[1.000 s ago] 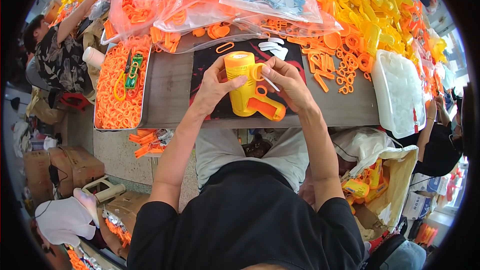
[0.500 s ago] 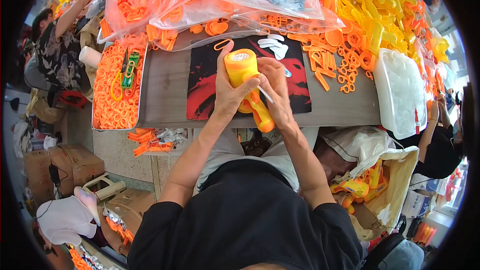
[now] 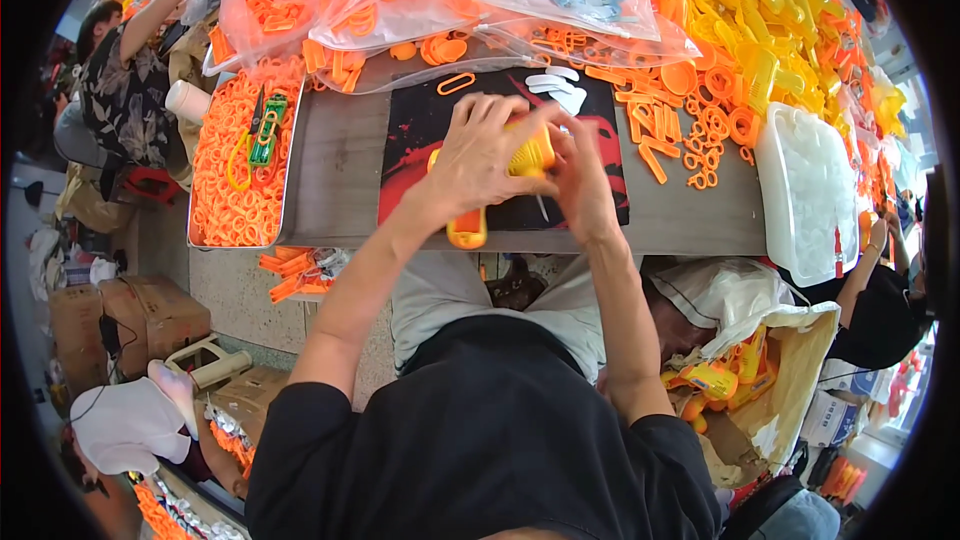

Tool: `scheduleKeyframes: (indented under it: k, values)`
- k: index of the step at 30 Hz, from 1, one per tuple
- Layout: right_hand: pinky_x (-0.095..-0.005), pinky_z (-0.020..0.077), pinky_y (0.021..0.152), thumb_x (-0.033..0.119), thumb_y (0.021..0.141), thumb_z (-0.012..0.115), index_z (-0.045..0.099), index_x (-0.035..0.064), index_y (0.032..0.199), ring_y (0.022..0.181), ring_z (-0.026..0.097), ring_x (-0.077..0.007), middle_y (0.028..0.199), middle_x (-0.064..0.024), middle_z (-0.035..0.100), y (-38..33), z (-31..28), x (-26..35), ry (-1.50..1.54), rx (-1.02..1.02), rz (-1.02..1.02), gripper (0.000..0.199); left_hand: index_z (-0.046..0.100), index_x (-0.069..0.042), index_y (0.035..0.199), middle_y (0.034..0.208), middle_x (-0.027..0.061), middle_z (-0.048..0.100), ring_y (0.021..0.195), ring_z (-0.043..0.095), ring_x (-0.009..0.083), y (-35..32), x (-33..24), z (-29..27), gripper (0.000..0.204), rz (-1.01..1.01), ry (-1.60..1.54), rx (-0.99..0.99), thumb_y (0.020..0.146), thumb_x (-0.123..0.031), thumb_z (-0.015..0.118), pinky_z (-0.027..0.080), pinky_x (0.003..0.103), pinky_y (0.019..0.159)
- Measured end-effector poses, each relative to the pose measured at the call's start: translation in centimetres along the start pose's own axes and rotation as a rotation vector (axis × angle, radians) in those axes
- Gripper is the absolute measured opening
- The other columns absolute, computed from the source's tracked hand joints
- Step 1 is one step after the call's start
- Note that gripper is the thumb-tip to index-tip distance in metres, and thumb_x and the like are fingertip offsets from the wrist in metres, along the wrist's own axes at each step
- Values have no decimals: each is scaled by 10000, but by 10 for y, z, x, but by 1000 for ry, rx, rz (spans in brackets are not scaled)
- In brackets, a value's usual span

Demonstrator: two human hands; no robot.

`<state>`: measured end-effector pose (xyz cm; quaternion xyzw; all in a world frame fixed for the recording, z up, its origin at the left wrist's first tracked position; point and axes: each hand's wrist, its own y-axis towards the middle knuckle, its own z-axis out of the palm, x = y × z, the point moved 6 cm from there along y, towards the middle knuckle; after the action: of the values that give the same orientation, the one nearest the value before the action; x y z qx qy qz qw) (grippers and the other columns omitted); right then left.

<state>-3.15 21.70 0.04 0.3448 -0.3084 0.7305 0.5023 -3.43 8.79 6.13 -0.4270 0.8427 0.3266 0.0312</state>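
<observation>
Hands on yellow casing, blue-lettered white carton

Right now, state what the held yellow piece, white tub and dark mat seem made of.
Yellow piece: likely hard plastic, smooth and evenly coloured. White tub: probably plastic, smooth with rounded corners. Dark mat: matte, flat, perhaps rubber or cloth.

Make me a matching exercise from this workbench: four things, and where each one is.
1. yellow part
2. white tub
3. green object
4. loose white pieces

A. on orange rings
B. between left hand and right hand
C. on the dark mat
D. toward the table's right end

Pairs: 1-B, 2-D, 3-A, 4-C
</observation>
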Motion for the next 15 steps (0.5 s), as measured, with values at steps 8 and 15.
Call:
scheduleKeyframes:
  k: [8, 15]
  values:
    - [-434, 416, 1005, 269, 966, 657, 540, 24, 1344, 1158, 534, -353, 1212, -176, 596, 2, -5, 0, -1254, -220, -431, 466, 690, -127, 994, 1010, 51, 628, 983, 606, 270, -16, 132, 9, 134, -221, 233, -73, 895, -216, 706, 477, 427, 860]
    - [-424, 409, 1009, 235, 921, 722, 531, 62, 1366, 1155, 542, -319, 1252, -150, 588, 2, 13, 26, -1408, -261, -543, 514, 660, -43, 972, 837, 92, 695, 838, 687, 259, -17, 101, -16, 137, -334, -63, -99, 927, -169, 689, 508, 395, 804]
